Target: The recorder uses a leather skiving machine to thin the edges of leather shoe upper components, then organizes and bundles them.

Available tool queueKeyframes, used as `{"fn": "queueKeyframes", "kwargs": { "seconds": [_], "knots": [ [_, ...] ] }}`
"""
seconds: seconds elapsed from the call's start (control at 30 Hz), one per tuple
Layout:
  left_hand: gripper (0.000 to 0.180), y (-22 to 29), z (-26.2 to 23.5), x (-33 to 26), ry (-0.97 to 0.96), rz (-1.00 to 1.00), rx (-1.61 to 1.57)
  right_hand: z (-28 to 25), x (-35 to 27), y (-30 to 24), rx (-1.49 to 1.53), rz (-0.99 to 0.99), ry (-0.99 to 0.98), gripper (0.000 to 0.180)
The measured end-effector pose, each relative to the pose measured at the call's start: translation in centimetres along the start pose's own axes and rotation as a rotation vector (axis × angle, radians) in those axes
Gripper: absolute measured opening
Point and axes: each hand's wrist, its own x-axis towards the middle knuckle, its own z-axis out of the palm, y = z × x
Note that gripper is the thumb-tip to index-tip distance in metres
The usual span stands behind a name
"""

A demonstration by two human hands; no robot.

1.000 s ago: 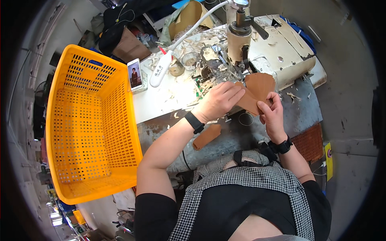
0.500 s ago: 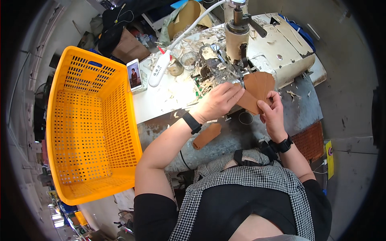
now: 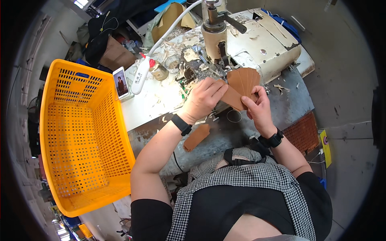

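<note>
My right hand (image 3: 259,107) pinches a fan of thin brown leather pieces (image 3: 243,82) at its lower end, thumb on top. Closed on the left edge of the lowest piece is my left hand (image 3: 205,98), its fingers laid over the corner. Both hands are at the front of a cream-coloured machine (image 3: 261,38), close to its working head, which is littered with shavings. Another brown leather piece (image 3: 196,137) lies by itself on the grey metal surface, below my left hand.
A yellow plastic basket (image 3: 128,160) stands at the left. Beside it a phone (image 3: 120,82) leans upright on the white table. A white lamp (image 3: 140,75) on a bendy neck hangs over the shavings, near a glass jar (image 3: 159,71). At right is a brown mesh panel (image 3: 299,134).
The whole view has shifted, so everything sits further left in the picture. Both hands keep hold of the fanned leather pieces; their grip looks almost the same.
</note>
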Motion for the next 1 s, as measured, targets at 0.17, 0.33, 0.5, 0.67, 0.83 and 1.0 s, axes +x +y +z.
{"fn": "queueKeyframes", "kwargs": {
  "seconds": [0.17, 0.33, 0.5, 0.67, 0.83, 1.0],
  "knots": [
    [0.042, 0.4, -0.3, -0.5, -0.050, 0.020, -0.006, 0.0, -0.1, -0.1, 0.014, 0.008, 0.001, 0.030],
    [0.042, 0.1, -0.7, -0.3, -0.022, 0.001, -0.036, 0.0, 0.0, 0.1, -0.001, 0.005, 0.004, 0.030],
    [0.043, 0.2, -0.5, -0.3, -0.035, 0.007, -0.024, 0.0, -0.1, -0.1, -0.017, 0.006, 0.012, 0.030],
    [0.048, 0.4, -0.4, -0.8, -0.058, 0.028, -0.068, -0.6, -0.2, -0.1, -0.074, 0.044, -0.011, 0.030],
    [0.047, -0.1, -0.8, -0.6, -0.063, 0.015, -0.055, 0.3, 0.0, 0.1, -0.024, -0.034, 0.016, 0.030],
    [0.045, 0.0, -0.3, -0.5, -0.049, -0.007, -0.077, -0.4, -0.2, -0.3, -0.063, 0.032, -0.002, 0.030]
  ]
}}
